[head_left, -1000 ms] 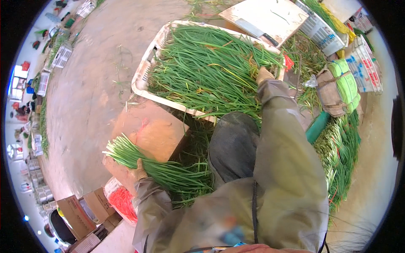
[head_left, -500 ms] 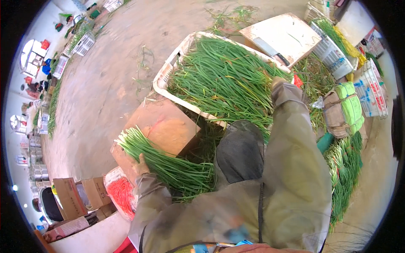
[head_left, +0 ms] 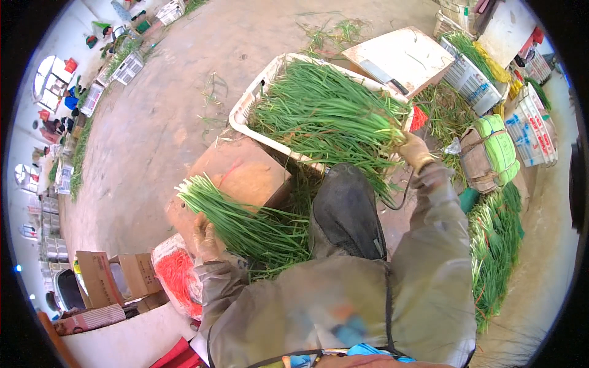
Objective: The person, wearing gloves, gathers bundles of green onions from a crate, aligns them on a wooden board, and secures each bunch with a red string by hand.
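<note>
Gripping of slender green stalks (head_left: pixel 375 130) by the right hand (head_left: pixel 415 151) is noted; the left hand's (head_left: pixel 205 238) grip cannot be confirmed.

White crate (head_left: pixel 235 116) carries heaped green stalks (head_left: pixel 319 101)

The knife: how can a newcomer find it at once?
Start from the big white crate of green stalks. Just past its far right edge is a pale board; the knife lies along that board's near edge. Its dark handle sets it apart from board and stalks.
</note>
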